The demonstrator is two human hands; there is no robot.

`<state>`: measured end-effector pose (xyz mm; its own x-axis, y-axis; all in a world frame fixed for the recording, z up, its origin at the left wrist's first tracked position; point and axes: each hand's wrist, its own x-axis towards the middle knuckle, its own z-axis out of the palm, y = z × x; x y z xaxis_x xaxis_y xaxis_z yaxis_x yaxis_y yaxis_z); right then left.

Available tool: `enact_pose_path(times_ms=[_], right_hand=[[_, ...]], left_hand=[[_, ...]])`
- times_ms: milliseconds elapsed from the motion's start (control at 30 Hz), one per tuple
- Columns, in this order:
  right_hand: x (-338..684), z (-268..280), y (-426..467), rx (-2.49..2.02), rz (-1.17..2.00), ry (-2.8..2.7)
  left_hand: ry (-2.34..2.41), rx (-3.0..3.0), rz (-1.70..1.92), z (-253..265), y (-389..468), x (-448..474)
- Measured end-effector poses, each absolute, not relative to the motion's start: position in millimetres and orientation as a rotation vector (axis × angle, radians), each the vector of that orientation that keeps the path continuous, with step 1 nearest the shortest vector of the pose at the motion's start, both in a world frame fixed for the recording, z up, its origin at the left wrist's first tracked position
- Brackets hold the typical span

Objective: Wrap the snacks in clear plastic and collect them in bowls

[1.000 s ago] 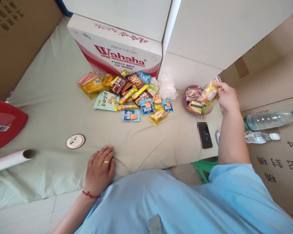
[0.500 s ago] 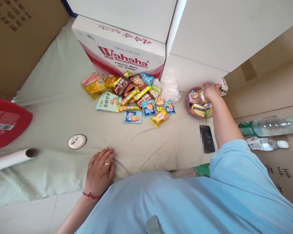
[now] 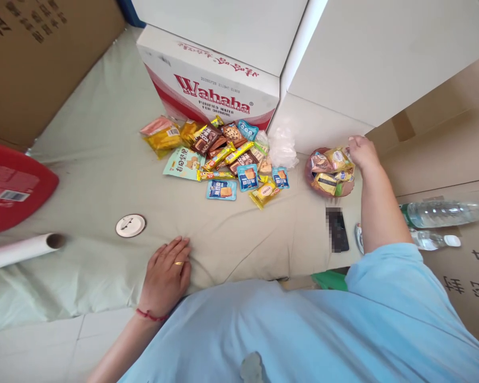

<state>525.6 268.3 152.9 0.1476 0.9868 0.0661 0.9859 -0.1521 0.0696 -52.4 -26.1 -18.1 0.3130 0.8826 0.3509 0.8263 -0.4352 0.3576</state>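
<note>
My left hand [image 3: 165, 276] lies flat on the pale green cloth [image 3: 215, 239], fingers stretched out and holding nothing. At the far right, my right hand [image 3: 362, 151] is at the upper right rim of a reddish see-through bowl [image 3: 310, 183], with its fingers curled. Whatever they grip is hidden. Right beside those fingers, a yellow snack packet [image 3: 338, 158] sits in the bowl. A brown-and-white packet [image 3: 320, 161] and a yellow packet with a dark band [image 3: 324, 183] are in there too. Left of the bowl spreads a pile of wrapped snacks [image 3: 237, 157].
Behind the pile stands a Wahaha water carton [image 3: 211, 90], with crumpled clear plastic [image 3: 282, 149] nearby. A phone [image 3: 337, 229] lies below the bowl. Two bottles [image 3: 447, 213] lie right of my arm. A round badge [image 3: 131, 225], white tube [image 3: 19, 251] and red object [image 3: 16, 186] are leftward.
My right hand has shifted from over the bowl to its right edge, uncovering the yellow packet. The white-and-red packet seen beyond that hand is out of sight. My left hand stays put.
</note>
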Motion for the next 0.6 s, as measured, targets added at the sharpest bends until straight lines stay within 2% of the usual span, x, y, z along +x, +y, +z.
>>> enact_pose_path(times_ms=[167, 433, 500, 600], right_hand=[[510.7, 131.8, 237.5, 2.215, 0.019, 2.126], [514.2, 113.5, 286.9, 2.597, -0.216, 1.734], [508.1, 109.4, 293.1, 2.592, -0.216, 1.705], [492.3, 99.5, 282.9, 2.567, -0.032, 1.733]], left_hand=[[1.594, 2.424, 0.778, -20.4, -25.6, -53.0], [1.605, 2.444, 0.764, -17.5, -25.5, -51.6], [1.608, 2.425, 0.768, -18.3, -26.0, -51.2], [1.624, 2.389, 0.767, -20.6, -26.6, -51.5]])
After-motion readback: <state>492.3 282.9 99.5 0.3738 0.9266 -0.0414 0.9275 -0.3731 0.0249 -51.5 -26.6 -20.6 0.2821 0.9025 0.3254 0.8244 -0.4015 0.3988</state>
